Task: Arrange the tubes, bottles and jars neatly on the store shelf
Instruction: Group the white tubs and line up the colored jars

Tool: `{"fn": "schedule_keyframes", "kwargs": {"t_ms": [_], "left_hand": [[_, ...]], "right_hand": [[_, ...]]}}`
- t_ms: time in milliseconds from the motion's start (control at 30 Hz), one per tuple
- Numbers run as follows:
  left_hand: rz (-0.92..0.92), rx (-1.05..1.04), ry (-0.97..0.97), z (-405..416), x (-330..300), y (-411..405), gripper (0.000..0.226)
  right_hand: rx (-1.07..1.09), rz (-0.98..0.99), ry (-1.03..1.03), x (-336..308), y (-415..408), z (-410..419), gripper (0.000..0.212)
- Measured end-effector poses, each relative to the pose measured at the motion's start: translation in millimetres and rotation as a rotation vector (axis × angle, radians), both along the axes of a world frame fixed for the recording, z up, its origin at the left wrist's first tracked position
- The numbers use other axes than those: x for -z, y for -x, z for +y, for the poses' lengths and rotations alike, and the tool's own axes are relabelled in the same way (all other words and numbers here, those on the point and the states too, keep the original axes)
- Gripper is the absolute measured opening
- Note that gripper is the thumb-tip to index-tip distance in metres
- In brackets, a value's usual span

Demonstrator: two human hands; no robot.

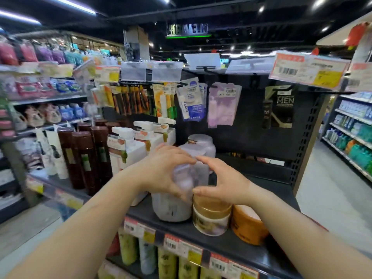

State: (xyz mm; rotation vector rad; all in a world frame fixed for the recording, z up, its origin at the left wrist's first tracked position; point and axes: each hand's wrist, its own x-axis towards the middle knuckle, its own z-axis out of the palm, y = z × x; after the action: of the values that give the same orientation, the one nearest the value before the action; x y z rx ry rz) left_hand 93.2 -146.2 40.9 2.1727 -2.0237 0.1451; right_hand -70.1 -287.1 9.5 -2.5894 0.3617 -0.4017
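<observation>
A: What is the surface like?
B: A dark store shelf point(237, 241) with price tags along its front lip, backed by a black perforated panel hung with carded packs. More shelving runs down both sides of the aisle, under a dark ceiling with strip lights

A: And the hands?
B: The left hand point(161, 174) is curled round the left side of a pale frosted jar point(191, 178), fingers and thumb closed on it. The right hand point(225, 181) is spread at the jar's right side, forefinger on top and thumb low; whether it grips, I cannot tell

A: What's near it?
B: A gold-lidded jar point(211, 215) just beneath the right thumb, an orange jar point(248, 226) beside that, white pump bottles point(128, 150) and brown bottles point(84, 158) to the left
</observation>
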Motion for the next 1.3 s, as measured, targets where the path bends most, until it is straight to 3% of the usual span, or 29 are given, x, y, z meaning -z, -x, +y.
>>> {"fn": "schedule_keyframes", "kwargs": {"t_ms": [333,867,967,1067,1167,1300], "left_hand": [[0.059,-0.008,0.033,5,18,-29,0.09],[-0.151,-0.121,-0.049,6,6,-41,0.087],[-0.078,-0.119,-0.044,1,-1,-34,0.092],[0.054,-0.1,0.006,-12,-11,-25,0.096],[0.104,-0.095,-0.025,-32,-17,-21,0.096],[0.14,-0.145,-0.234,-48,-11,-26,0.098]], "right_hand": [[0.076,-0.026,0.036,17,-34,10,0.088],[0.034,-0.063,-0.114,19,-59,23,0.082],[0.046,-0.096,-0.129,12,-50,15,0.077],[0.206,-0.216,0.021,-1,-41,-14,0.072],[0.304,-0.058,0.097,-2,-42,-42,0.088],[0.215,0.066,0.064,15,-58,-51,0.097]]}}
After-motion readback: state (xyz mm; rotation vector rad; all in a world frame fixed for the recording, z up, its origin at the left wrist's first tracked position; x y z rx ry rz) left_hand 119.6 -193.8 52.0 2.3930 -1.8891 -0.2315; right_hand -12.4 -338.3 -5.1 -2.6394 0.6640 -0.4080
